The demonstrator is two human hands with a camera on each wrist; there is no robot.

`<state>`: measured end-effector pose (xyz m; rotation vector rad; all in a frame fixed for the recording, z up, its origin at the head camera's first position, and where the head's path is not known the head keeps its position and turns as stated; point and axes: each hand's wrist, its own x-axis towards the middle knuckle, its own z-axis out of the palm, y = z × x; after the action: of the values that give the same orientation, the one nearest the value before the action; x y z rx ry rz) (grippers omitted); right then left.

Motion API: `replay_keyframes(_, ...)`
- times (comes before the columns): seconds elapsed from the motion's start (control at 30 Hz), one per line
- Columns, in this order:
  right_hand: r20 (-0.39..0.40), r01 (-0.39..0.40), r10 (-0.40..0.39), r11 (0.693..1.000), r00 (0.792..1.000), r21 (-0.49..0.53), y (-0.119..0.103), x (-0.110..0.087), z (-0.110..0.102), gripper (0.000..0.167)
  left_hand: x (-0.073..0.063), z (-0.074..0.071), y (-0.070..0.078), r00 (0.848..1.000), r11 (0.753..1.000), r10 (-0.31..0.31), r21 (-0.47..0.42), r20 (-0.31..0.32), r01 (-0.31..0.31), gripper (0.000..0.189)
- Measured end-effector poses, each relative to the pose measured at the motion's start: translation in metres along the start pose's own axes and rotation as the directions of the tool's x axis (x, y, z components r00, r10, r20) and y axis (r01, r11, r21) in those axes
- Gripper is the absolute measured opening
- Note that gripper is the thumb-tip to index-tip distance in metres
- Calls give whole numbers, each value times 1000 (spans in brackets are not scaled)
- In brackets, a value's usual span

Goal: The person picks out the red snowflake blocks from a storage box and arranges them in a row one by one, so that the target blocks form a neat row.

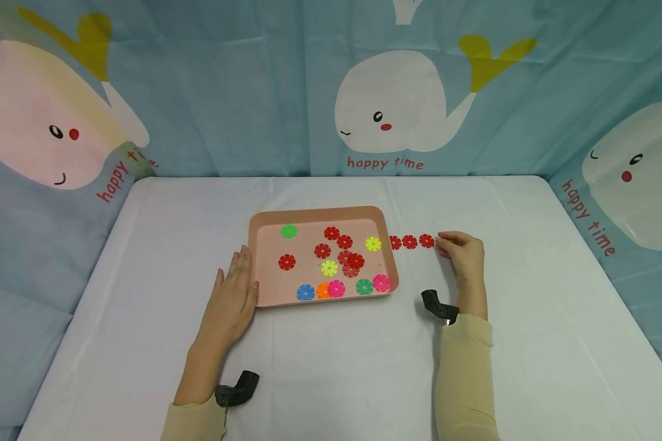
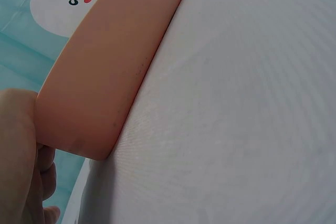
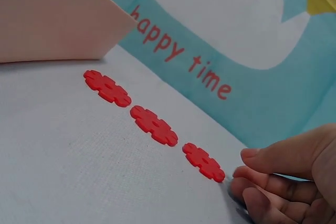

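A pink tray [image 1: 320,214] holds several toothed plastic snowflake discs in red, yellow, green, blue, orange and pink. My left hand [image 1: 228,303] lies along the tray's left side, fingers extended and touching its edge. In the left wrist view, that hand [image 2: 18,150] meets a corner of the tray [image 2: 100,72]. To the tray's right, three red snowflake discs [image 1: 410,241] lie flat in a row. My right hand [image 1: 463,252] is at the row's right end. Its fingers are bent loosely beside the nearest red disc [image 3: 203,162], and no disc shows between thumb and fingers.
White cloth covers the table [image 1: 331,367]. A blue curtain [image 1: 276,92] with whale pictures stands behind it and at both sides. Black wrist cameras [image 1: 237,389] are worn at both sleeves. Inside the tray, some red discs [image 1: 355,261] overlap.
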<state>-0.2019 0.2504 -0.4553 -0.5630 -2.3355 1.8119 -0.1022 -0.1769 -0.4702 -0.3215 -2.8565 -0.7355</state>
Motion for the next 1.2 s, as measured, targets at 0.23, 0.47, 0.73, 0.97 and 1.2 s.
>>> replay_keyframes(0.23, -4, 7, -7, 1000, 1000, 18, -1, 0, 0, 25, 0, 0, 0, 1000, 1000, -3, 1, -1, 3, 58)
replay_keyframes(0.47, -5, 0, 0, 1000, 1000, 7, -1, 0, 0, 26, 1, 0, 0, 1000, 1000, -4, 6, 4, 4, 58)
replay_keyframes(0.73, 49, 54, -55, 998, 997, 25, -9, -3, 6, 29, 0, 0, 0, 1000, 1000, 2, -3, 1, -2, 58)
replay_keyframes(0.97, 159, 137, -142, 990, 977, 40, -26, -13, 21, 29, 1, 0, 0, 1000, 1000, 4, 0, 4, -4, 58)
replay_keyframes(1.2, 314, 189, -176, 982, 933, -11, -39, -23, 44, 29, 1, 0, 0, 1000, 1000, 1, 1, 2, -1, 58)
